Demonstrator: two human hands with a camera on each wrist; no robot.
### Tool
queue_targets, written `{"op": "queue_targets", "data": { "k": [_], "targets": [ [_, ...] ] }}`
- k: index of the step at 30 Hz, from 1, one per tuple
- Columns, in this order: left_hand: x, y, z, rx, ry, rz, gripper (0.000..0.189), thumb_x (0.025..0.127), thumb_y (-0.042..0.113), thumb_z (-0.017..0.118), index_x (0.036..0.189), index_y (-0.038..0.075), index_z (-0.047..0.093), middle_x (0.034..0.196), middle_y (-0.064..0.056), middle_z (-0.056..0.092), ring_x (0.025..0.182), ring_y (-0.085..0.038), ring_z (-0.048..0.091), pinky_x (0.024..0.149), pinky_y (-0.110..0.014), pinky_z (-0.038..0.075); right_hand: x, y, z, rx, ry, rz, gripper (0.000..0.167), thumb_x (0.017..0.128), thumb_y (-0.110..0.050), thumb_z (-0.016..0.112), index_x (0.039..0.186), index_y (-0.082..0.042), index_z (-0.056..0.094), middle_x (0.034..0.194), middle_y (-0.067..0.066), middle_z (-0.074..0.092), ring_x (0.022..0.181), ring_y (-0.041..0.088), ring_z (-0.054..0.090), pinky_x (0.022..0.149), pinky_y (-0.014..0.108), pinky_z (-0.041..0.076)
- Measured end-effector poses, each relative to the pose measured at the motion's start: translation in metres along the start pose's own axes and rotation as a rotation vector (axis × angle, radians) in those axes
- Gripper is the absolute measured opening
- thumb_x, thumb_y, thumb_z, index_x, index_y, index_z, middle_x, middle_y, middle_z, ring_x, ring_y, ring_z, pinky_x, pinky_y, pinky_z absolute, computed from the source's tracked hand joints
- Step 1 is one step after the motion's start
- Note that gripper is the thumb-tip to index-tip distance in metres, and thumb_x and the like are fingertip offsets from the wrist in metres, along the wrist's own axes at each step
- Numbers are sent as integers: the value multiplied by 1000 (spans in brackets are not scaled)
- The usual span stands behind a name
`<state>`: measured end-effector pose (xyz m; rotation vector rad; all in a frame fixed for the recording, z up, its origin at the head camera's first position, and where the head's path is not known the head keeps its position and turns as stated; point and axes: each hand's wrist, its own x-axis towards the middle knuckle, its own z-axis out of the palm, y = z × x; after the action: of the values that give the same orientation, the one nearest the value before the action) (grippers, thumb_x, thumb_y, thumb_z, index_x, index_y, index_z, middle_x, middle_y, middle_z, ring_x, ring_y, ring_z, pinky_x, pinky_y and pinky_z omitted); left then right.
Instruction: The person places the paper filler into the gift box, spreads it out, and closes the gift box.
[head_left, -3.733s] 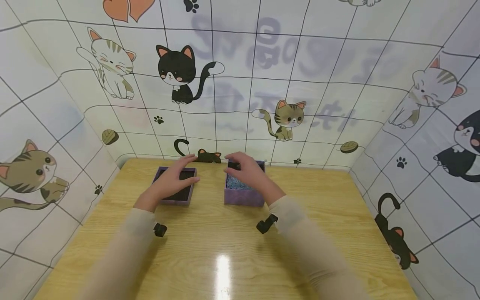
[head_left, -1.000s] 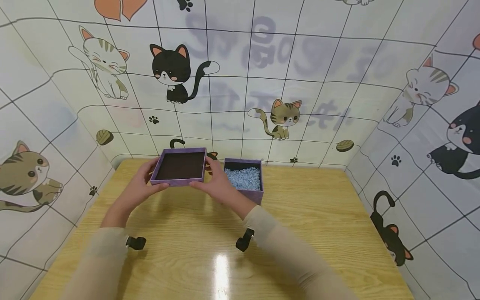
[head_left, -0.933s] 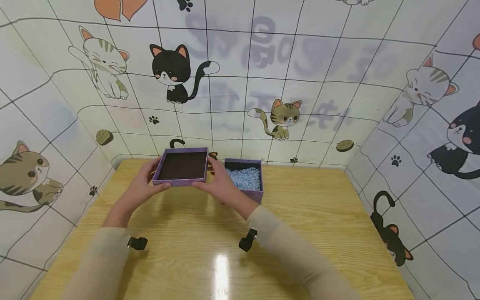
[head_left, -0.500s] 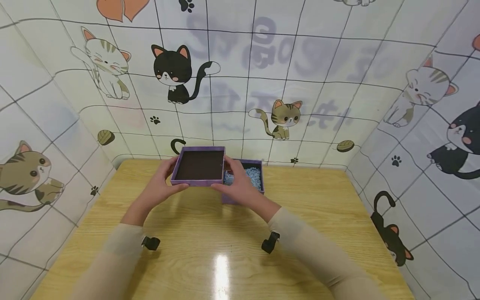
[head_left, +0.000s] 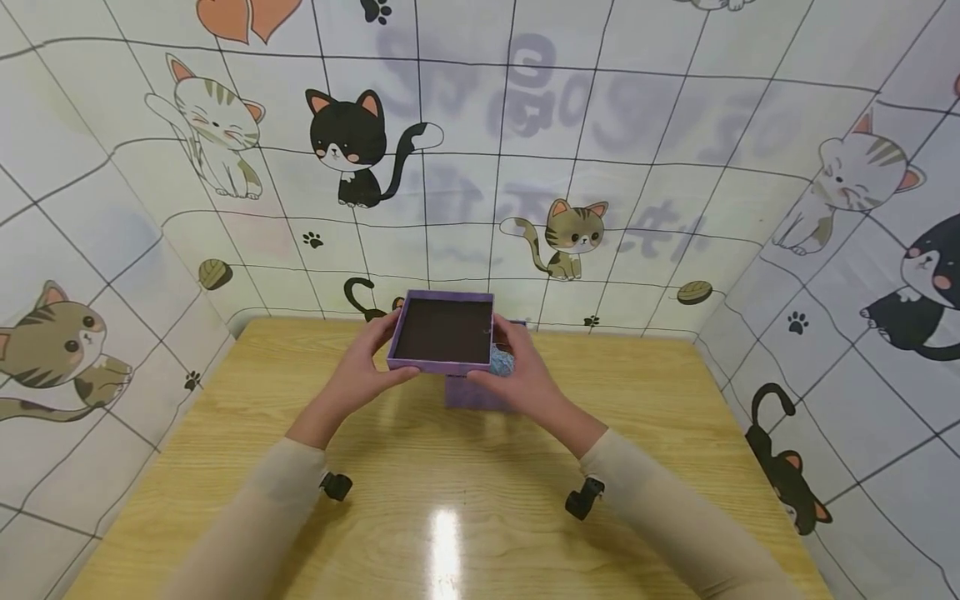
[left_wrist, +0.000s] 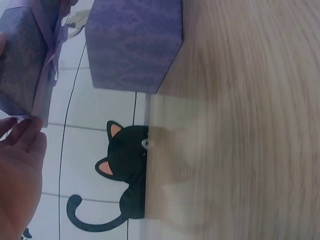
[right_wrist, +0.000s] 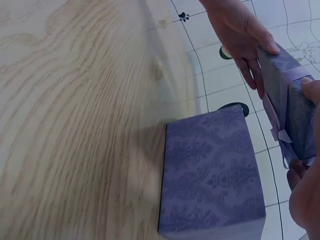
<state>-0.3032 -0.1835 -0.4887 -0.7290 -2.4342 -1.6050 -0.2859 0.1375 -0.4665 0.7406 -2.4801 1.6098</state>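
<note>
A purple box lid (head_left: pixel 444 331) with a dark inside is held up in the head view, its hollow side facing me. My left hand (head_left: pixel 360 367) grips its left edge, thumb at the near corner. On the opposite edge my right hand (head_left: pixel 528 371) grips it the same way. Below and partly behind the lid, the purple patterned box (head_left: pixel 480 396) stands on the table, blue shredded paper (head_left: pixel 502 361) showing at its right. From the right wrist view, a lilac ribbon bow (right_wrist: pixel 284 136) hangs on the lid's outer face, above the box (right_wrist: pixel 210 175).
The wooden table (head_left: pixel 450 467) reaches back to a white wall cloth (head_left: pixel 465 183) printed with cats and grid lines. Similar cloth covers both sides. Small black cameras are worn on the left wrist (head_left: pixel 336 486) and the right wrist (head_left: pixel 584 498).
Both hands, empty over lid and box at first, have taken hold of the lid and lifted it. They have carried it rightward, so it now overlaps the box in the head view.
</note>
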Motion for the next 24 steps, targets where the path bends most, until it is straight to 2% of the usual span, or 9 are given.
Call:
{"op": "queue_targets", "data": {
  "k": [8,15,21,24],
  "targets": [
    [6,2,15,-5,-64,87,107,86,8,98,174,20,38,167,-1,49,158,-27,45,129,-54,34,-22,16,-20,34,9,21,99,95,-18,92,174,-13,34,158,13,48,143,33,54,123,62,39],
    [10,2,24,-17,-84,198,96,88,-1,93,170,7,44,162,-11,56,151,-35,54,125,-50,42,-33,19,-33,6,14,-32,98,94,-13,92,173,-6,34,152,16,50,141,34,55,124,57,40],
    [9,8,27,-36,-79,170,87,90,-4,91,167,8,51,161,-8,60,147,-29,59,122,-41,45,-38,22,-43,-42,-25,-66,109,88,-8,97,175,-9,31,154,15,49,144,33,54,124,55,40],
    [8,11,27,-41,-74,149,85,90,-3,91,166,8,52,160,-8,60,145,-29,61,122,-44,46,-39,23,-47,-68,-54,-108,114,84,-6,99,176,-8,31,152,15,49,144,34,53,124,56,41]
  ]
}}
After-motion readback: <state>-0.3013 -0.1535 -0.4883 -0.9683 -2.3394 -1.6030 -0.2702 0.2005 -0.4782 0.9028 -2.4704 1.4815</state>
